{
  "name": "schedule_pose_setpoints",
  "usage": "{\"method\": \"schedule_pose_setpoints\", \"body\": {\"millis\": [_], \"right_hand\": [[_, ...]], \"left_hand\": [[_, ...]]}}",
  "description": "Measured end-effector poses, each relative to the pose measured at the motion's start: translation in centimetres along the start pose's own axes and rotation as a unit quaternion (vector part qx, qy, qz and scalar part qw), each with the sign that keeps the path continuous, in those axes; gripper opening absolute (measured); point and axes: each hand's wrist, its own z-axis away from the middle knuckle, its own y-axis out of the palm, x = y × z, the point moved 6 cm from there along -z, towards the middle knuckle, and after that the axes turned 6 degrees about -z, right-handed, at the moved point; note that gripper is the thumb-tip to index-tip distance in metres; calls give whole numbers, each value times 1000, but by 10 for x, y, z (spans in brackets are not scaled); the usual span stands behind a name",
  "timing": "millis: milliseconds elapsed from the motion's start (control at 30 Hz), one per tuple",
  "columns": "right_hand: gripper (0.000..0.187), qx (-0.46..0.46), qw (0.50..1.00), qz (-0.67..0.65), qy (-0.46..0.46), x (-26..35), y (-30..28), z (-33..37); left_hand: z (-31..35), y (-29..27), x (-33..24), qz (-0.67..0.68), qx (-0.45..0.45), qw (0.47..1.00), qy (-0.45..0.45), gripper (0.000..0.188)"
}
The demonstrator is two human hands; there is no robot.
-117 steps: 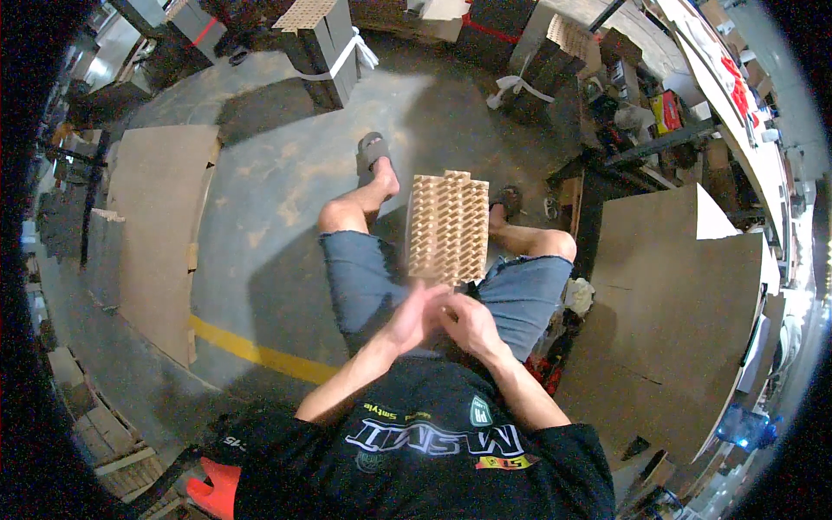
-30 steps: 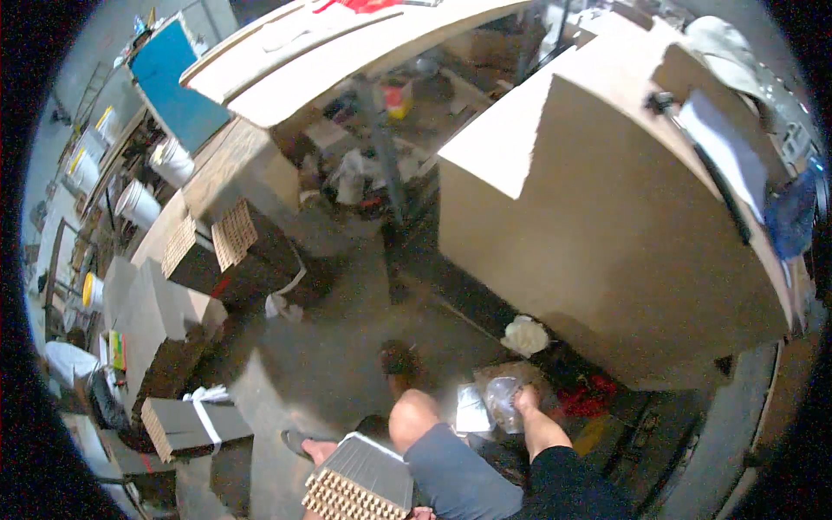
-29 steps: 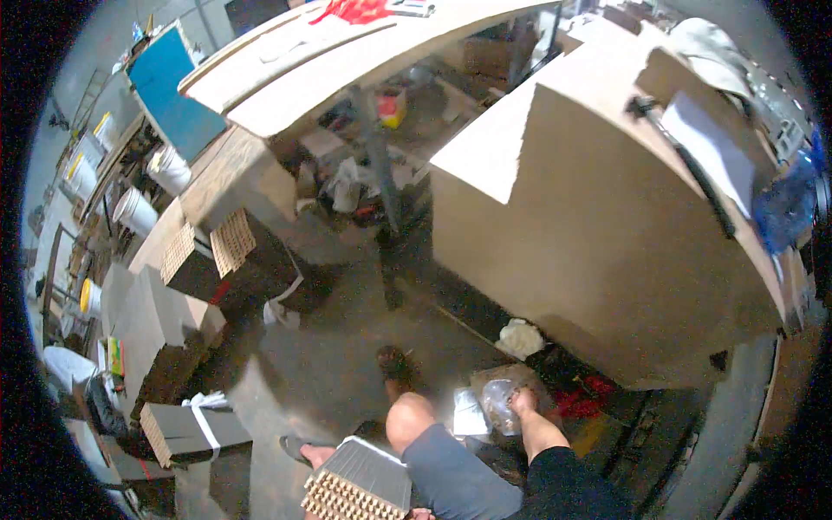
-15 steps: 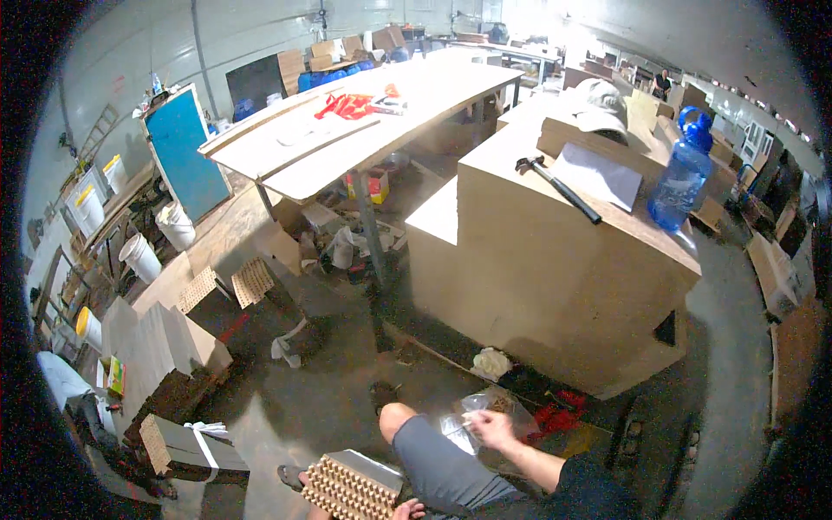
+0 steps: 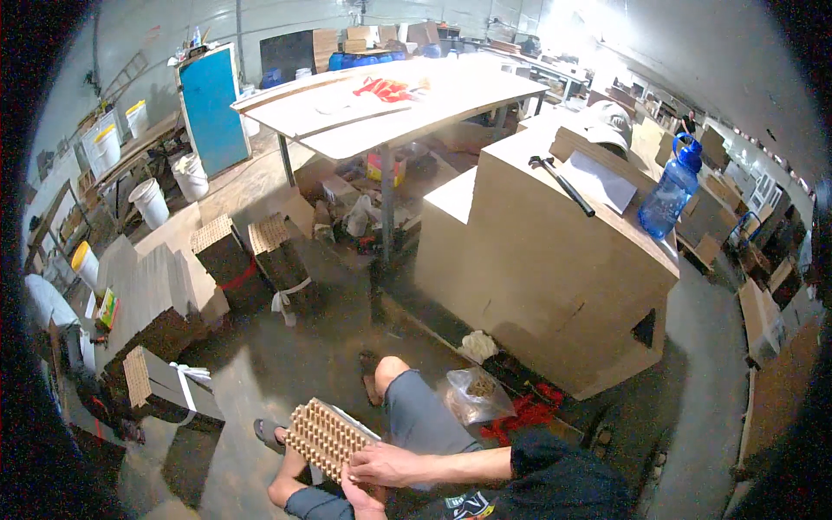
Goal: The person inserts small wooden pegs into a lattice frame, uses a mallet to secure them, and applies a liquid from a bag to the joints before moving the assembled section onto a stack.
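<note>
A stack of wooden strips point(image 5: 322, 440) rests at my lap, its upper face covered in rows of short light pegs or notches. At its near right corner, my left hand point(image 5: 362, 497) grips the edge, with its fingers partly hidden. Across that same corner lies my right hand point(image 5: 383, 465), fingers closed and bent down against the stack; whatever they pinch is too small to make out. To the right of my knee sits a clear plastic bag point(image 5: 478, 394) with small brown pieces inside.
Tied bundles of similar strips point(image 5: 178, 390) stand on the left floor. A large pale panel stack point(image 5: 537, 277) bears a hammer point(image 5: 563, 186) and a blue water bottle point(image 5: 669, 198). Behind is a long white-topped table point(image 5: 347, 130). Red material point(image 5: 524, 416) lies beside the bag.
My right hand has left the plastic bag and come over to the stack's corner, beside my left hand. The view has shifted, and more of the stack shows.
</note>
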Motion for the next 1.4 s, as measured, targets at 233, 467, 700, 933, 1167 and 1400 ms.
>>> {"method": "schedule_pose_setpoints", "body": {"millis": [233, 467, 700, 933, 1167, 1400], "right_hand": [[25, -42, 973, -195, 115, -20, 21, 1], [16, -34, 969, -202, 137, -37, 6, 8], [11, 0, 981, -110, 158, -45, 11, -13], [16, 81, 986, -12, 142, -57, 61, -11], [8, 87, 994, 33, 57, -48, 88, -31], [14, 95, 986, 124, -61, -14, 88, -42]], "left_hand": [[77, -9, -28, -22, -84, 996, 14, 39], [128, -43, -44, 65, -110, 991, 31, 27], [131, -47, -52, 37, -54, 995, 75, 34], [120, -45, -35, -36, -102, 989, 103, 19], [100, -38, -26, -147, -111, 975, 121, 15], [97, -37, -27, -86, -133, 980, 124, 20]]}}
